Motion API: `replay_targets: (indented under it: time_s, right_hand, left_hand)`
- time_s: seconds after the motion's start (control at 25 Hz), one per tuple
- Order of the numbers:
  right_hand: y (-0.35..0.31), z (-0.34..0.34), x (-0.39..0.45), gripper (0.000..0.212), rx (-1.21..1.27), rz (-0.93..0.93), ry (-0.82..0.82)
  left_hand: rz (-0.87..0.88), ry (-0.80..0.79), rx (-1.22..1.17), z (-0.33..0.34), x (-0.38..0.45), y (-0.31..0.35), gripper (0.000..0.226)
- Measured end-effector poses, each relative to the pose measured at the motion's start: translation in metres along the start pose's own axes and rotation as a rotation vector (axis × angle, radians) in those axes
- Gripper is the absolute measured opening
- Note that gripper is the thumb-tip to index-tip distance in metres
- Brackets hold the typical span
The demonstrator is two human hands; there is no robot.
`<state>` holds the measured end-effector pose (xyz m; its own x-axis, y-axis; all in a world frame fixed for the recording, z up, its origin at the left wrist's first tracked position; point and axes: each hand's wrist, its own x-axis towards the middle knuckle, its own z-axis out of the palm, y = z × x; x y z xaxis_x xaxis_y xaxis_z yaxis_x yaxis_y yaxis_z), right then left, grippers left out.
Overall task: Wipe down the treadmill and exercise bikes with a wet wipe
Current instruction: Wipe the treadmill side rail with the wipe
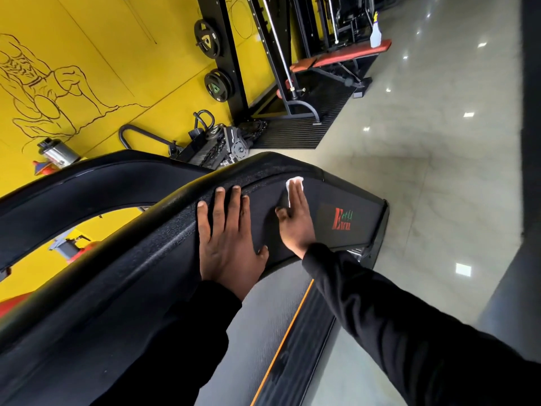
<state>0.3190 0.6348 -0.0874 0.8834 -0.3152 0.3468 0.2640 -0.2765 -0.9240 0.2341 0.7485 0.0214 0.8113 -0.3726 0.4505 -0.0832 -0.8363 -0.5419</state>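
Two hands lie on one black treadmill [123,291] cover. The left hand [227,241] rests flat, fingers straight and slightly spread. Just beside it, toward the red logo [342,219], the right hand [297,218] presses one white wipe [293,184] under straight, closed fingers.

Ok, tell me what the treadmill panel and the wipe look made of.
Treadmill panel: seemingly matte black plastic, with a grainy pebbled band along its edge. Wet wipe: thin white fabric or paper, pressed flat under the right hand.
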Motion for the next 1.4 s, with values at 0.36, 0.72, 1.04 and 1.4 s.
replay_targets:
  time_s: [0.36,0.72,1.04,1.4]
  right_hand:
    - [0.0,0.002,-0.018,0.072,-0.039,-0.072,-0.076]
    - [0.013,0.01,-0.038,0.076,0.001,-0.045,-0.11]
    - [0.032,0.016,-0.047,0.076,0.027,0.065,-0.13]
    - [0.042,0.028,-0.081,0.07,-0.025,0.013,-0.109]
  left_hand:
    - [-0.05,0.014,-0.064,-0.007,-0.003,-0.004,0.107]
    - [-0.022,-0.027,0.06,-0.007,-0.008,-0.009,0.113]
    - [-0.038,-0.055,0.1,-0.005,-0.009,-0.004,0.113]
    - [-0.02,-0.049,0.113,-0.002,-0.01,-0.005,0.112]
